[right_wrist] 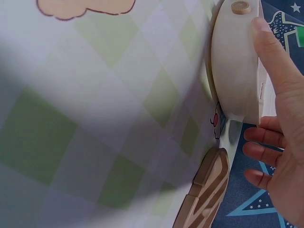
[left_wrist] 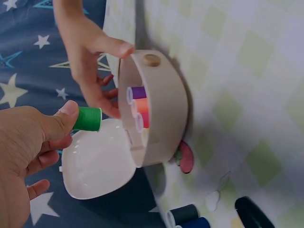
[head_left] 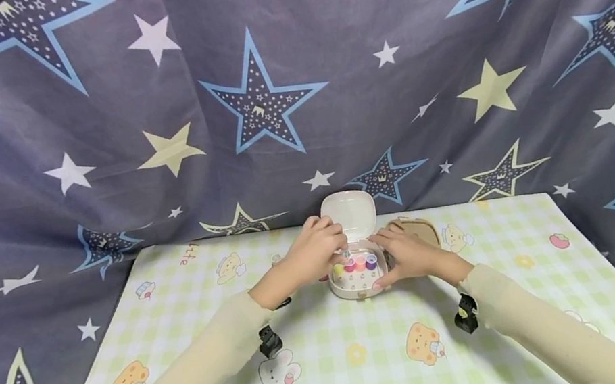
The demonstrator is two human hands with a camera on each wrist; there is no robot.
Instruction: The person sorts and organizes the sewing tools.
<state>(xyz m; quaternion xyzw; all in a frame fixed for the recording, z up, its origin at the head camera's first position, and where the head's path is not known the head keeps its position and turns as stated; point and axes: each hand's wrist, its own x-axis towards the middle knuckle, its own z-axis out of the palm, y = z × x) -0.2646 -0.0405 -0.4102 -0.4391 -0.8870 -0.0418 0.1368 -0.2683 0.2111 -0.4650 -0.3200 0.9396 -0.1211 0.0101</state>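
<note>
Pinching a green spool point(left_wrist: 88, 119) with its fingers, the left hand point(head_left: 314, 247) holds it just above the open box point(left_wrist: 168, 102), whose side the right hand point(head_left: 407, 252) grasps; four coloured spools point(head_left: 360, 263) already stand in a row inside, the green one seems yet to be seated, and two dark spools point(left_wrist: 185, 215) lie outside on the tabletop point(head_left: 359, 382)
</note>
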